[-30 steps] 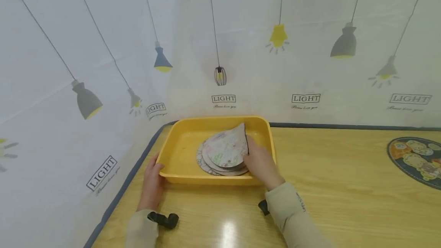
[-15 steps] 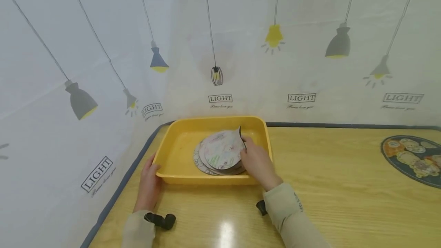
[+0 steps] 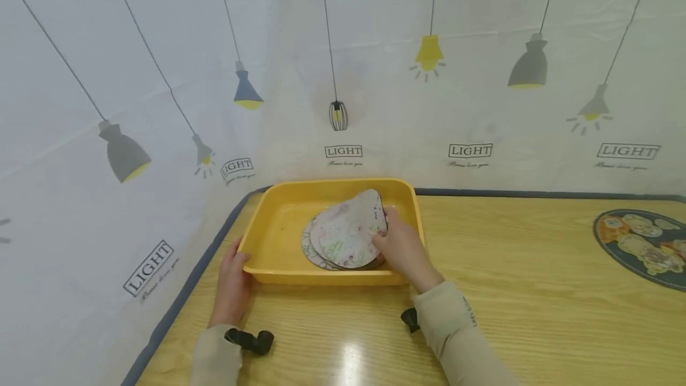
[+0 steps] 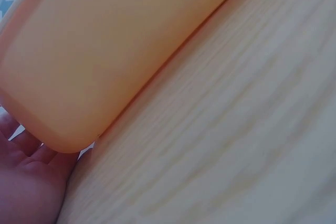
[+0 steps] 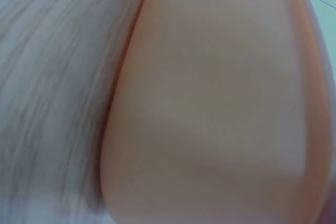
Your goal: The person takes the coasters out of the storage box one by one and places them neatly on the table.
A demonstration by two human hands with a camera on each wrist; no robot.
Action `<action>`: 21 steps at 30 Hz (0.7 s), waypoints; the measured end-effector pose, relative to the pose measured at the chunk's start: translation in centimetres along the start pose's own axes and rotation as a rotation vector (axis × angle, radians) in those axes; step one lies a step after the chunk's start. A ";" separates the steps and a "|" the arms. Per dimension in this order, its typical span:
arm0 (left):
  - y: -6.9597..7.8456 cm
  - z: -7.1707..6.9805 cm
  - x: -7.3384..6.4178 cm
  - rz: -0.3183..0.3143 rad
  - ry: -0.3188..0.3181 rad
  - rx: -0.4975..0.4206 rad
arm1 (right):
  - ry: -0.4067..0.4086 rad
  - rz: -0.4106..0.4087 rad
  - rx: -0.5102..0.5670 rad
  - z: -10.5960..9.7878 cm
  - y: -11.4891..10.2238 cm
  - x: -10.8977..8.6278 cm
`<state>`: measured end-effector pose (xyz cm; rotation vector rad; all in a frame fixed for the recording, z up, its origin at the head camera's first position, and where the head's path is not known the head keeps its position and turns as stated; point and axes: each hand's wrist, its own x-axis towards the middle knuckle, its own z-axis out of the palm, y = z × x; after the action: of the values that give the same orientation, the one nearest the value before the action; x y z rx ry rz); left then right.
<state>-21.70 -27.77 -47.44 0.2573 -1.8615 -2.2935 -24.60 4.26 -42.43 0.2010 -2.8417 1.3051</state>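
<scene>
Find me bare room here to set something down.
Bare room: the tabletop between the yellow tray and the round dark mat, and the tray floor left of the round sheets. Crowded: the tray's middle and right, with sheets and right hand, and its near left corner, held by the left hand.

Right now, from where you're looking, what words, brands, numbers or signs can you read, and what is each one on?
"LIGHT", boxed, five times on the pale wall covering.
Script under each box: too small to read surely.
Lettering on the right sleeve: too blurred.
Marks on the round sheets: too small to tell whether they are writing.
No numbers readable.
</scene>
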 end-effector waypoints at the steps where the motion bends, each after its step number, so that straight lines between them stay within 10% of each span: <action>1: 0.0 0.0 0.0 0.001 -0.001 0.002 | 0.006 -0.003 0.006 0.0 0.0 0.1; 12: 0.1 0.0 0.0 0.002 0.000 0.005 | -0.071 -0.099 -0.201 0.9 0.1 0.1; 21: 0.3 0.0 -0.1 0.001 -0.008 0.018 | -0.139 0.004 -0.028 0.4 -0.1 0.4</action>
<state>-21.55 -27.77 -47.16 0.2500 -1.8859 -2.2810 -24.97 3.89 -42.60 0.2972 -2.9737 1.3007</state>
